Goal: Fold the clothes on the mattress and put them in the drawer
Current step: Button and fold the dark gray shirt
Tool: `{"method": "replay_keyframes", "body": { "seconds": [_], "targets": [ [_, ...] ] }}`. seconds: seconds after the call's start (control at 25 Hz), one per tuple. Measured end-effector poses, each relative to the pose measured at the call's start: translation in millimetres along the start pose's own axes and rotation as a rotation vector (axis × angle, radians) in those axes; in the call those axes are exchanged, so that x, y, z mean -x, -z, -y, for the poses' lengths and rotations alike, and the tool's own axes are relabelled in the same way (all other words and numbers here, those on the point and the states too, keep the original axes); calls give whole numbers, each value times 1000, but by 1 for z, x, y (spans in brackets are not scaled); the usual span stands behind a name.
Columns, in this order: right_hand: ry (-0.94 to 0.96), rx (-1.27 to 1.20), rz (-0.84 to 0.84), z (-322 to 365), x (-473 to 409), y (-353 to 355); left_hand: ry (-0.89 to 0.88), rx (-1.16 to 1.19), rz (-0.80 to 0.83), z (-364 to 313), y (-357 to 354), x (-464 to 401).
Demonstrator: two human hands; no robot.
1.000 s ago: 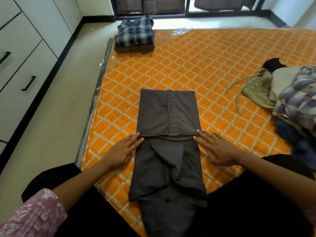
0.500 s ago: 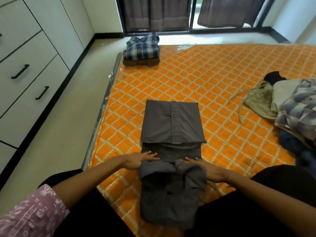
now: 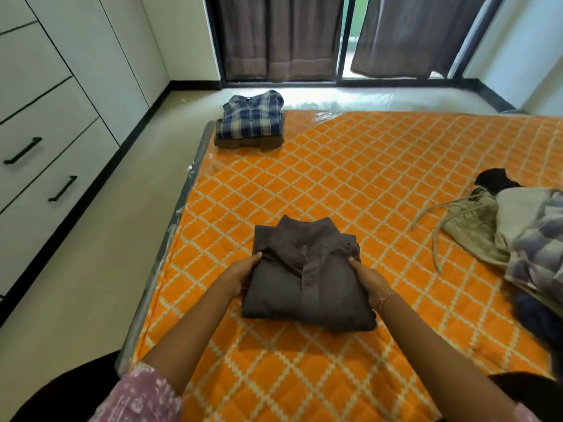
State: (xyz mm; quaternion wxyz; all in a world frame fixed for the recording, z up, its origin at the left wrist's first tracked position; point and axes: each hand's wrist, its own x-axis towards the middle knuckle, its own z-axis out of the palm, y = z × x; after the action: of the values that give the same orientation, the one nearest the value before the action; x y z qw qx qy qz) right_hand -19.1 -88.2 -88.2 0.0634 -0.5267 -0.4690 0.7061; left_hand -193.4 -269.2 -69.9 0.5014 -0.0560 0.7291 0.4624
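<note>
folded grey shirt near the mattress's left edge, gripped at its sides by left hand and right hand. plaid shirt stacked at far left corner; unfolded clothes at right edge. drawers left.

Unfolded clothes pile — cut off by right edge; fingers of left hand and right hand hidden beneath grey shirt; brown garment — mostly covered by plaid shirt
</note>
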Motion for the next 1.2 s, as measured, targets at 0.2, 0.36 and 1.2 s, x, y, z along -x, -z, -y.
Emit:
{"method": "replay_keyframes", "body": {
  "seconds": [0.2,0.36,1.2],
  "targets": [
    [260,225,-288,-34,10,-2,-250,54,-211,17,-9,-21],
    [407,339,-571,-41,-1,-24,-506,-129,-651,34,-38,-31],
    [771,1101,-220,40,-75,-63,-715,-1602,-303,-8,-61,-55]
  ]
}}
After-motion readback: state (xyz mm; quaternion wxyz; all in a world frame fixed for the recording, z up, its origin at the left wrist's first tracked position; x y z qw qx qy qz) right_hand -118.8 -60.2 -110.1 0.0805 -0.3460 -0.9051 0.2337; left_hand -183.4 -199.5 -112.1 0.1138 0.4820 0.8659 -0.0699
